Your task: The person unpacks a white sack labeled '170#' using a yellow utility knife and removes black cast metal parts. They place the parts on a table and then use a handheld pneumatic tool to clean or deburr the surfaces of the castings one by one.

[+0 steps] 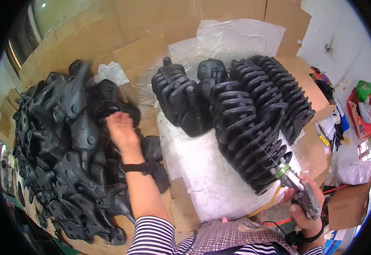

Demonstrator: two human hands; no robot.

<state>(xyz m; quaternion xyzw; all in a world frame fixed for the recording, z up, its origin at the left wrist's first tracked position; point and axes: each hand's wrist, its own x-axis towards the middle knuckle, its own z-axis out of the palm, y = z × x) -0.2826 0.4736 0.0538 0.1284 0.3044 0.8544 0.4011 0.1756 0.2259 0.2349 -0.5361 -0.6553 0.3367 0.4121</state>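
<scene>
My left hand point(122, 129), with a black band at the wrist, reaches over the right side of a big heap of black moulded parts point(72, 140). Its fingers look stretched out and slightly apart, against a dark part behind them; the fingertips are partly lost against it. At the lower right, my right hand point(309, 208) is wrapped around a spray gun point(294, 182) with a metal body and a green ring. The gun's nozzle points up and left at rows of curved black parts point(245, 123), stacked close together like ribs.
White paper point(194, 174) lies under the rows, with brown cardboard point(138, 51) standing behind. A shorter cluster of black parts point(175, 93) stands left of the rows. A yellow hose point(266, 206) runs below the gun. Right of it are an open carton point(349, 206) and a red bag point(362, 114).
</scene>
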